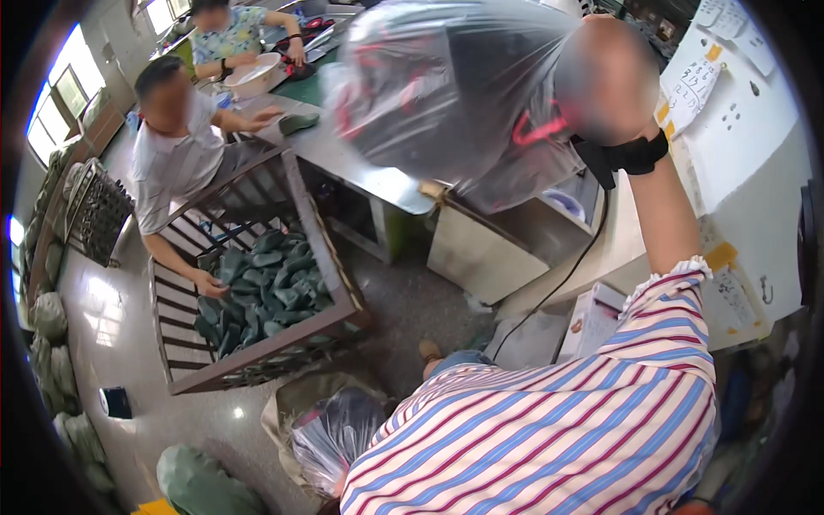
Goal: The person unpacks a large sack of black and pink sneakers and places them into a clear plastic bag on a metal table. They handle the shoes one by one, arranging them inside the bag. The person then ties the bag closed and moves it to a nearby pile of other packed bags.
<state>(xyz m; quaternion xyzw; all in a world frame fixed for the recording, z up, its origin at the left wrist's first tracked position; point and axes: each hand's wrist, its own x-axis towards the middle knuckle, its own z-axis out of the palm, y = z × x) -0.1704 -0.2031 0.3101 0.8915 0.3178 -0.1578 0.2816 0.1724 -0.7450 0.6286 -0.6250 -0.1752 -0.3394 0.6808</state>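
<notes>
At the upper right, my right hand (611, 81) is raised at the end of a striped sleeve, with a black band at the wrist. It grips the gathered end of a large clear plastic bag (446, 94), stretched out to the left over the worktable. Dark items with red-pink trim show through the film, but their kind is unclear. A second clear plastic bag (339, 433) with dark contents sits low, in an olive cloth sack (279, 421). Beside that bag only a sliver of skin, apparently my left hand (338, 486), shows; its fingers are hidden.
Left of me stands a brown slatted crate (257, 365) full of green shoe lasts (266, 283). A co-worker in white (176, 154) reaches into it. Behind, another person (232, 43) works by a white basin (253, 75). A black cable (558, 287) hangs before an open-topped box (481, 245).
</notes>
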